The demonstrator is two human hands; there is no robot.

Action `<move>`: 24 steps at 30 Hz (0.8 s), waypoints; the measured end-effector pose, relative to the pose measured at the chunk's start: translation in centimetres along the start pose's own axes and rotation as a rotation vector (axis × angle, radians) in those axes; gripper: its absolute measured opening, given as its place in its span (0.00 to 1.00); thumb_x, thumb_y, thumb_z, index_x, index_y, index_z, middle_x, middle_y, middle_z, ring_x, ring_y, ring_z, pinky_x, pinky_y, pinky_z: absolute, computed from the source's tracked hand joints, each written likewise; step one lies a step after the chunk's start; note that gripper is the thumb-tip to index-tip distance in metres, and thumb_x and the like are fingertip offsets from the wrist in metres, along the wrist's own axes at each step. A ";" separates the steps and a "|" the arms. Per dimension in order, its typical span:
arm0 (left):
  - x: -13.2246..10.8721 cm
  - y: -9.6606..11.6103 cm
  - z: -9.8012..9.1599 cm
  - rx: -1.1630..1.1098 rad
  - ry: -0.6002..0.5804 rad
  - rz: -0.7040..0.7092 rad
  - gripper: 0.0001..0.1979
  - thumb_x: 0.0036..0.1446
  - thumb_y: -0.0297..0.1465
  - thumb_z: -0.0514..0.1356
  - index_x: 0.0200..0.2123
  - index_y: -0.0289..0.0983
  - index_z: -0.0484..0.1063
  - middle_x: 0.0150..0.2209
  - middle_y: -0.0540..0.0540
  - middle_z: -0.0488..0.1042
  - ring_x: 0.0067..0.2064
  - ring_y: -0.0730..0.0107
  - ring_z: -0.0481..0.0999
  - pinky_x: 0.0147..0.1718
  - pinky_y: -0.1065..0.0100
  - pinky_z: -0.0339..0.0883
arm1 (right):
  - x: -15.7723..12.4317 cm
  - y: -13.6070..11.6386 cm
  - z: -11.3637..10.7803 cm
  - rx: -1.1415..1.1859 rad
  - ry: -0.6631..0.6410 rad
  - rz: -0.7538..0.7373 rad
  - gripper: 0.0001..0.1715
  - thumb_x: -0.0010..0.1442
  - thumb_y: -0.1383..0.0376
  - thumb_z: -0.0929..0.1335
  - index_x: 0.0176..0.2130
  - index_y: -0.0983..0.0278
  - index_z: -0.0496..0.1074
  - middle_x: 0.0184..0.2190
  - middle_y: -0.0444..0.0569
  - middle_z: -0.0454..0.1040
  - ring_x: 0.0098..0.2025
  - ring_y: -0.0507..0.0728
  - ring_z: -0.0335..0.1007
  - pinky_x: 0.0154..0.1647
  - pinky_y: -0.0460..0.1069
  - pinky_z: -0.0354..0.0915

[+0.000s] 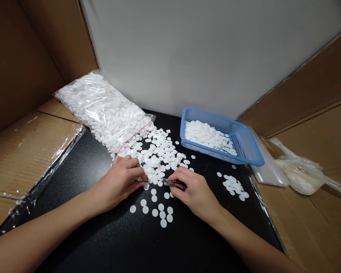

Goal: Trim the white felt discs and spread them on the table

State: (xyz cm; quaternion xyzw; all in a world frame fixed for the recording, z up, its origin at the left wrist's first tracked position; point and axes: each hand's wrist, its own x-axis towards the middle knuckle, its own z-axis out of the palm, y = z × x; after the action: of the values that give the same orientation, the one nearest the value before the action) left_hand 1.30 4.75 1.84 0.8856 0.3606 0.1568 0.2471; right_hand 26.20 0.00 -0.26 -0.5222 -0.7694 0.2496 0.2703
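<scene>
Small round white discs (156,163) lie heaped on the black tabletop, spilling from the mouth of a clear zip bag (96,106). At the near left edge of this heap is my left hand (125,176), fingers curled and thumb close to the index fingertip, which touches a white disc (146,185). My right hand (191,187) is closed around a small dark-handled tool (176,183) with a thin metal tip pointing left into the discs. Most of the tool is hidden by my fingers. Several loose discs (162,214) are spread flat between my forearms.
Behind my right hand stands a blue plastic basket (221,154) partly filled with discs. A smaller pile of discs (235,186) lies to the right. Beyond the table's right edge are a flat clear bag (269,174), a knotted plastic bag (299,176) and cardboard (315,223).
</scene>
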 end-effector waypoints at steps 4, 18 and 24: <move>-0.1 0.7 1.0 0.065 -0.012 0.007 0.04 0.61 0.29 0.65 0.39 0.41 0.73 0.37 0.51 0.71 0.41 0.62 0.67 0.42 0.61 0.52 | 0.4 -0.5 -0.4 0.032 -0.009 0.157 0.11 0.59 0.69 0.69 0.26 0.60 0.67 0.25 0.42 0.70 0.26 0.53 0.66 0.27 0.47 0.63; 0.1 1.0 -0.6 -0.110 -0.105 -0.150 0.06 0.63 0.31 0.64 0.31 0.39 0.74 0.33 0.51 0.72 0.39 0.62 0.70 0.44 0.61 0.53 | -0.2 -0.7 -0.5 0.227 -0.097 0.086 0.12 0.67 0.71 0.61 0.39 0.60 0.71 0.38 0.48 0.77 0.41 0.57 0.75 0.42 0.51 0.70; -0.6 1.3 -0.5 -0.102 -0.202 -0.140 0.07 0.62 0.29 0.64 0.30 0.38 0.74 0.34 0.50 0.74 0.40 0.61 0.70 0.44 0.60 0.53 | -0.6 -1.6 -0.6 0.246 -0.167 0.101 0.11 0.68 0.70 0.61 0.39 0.60 0.72 0.38 0.47 0.77 0.39 0.56 0.75 0.40 0.50 0.70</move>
State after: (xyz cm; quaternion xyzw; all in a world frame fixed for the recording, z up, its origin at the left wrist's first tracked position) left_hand 1.37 3.70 2.88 0.8558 0.3865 0.0672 0.3374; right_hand 25.77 -1.05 1.17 -0.5007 -0.7254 0.3979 0.2544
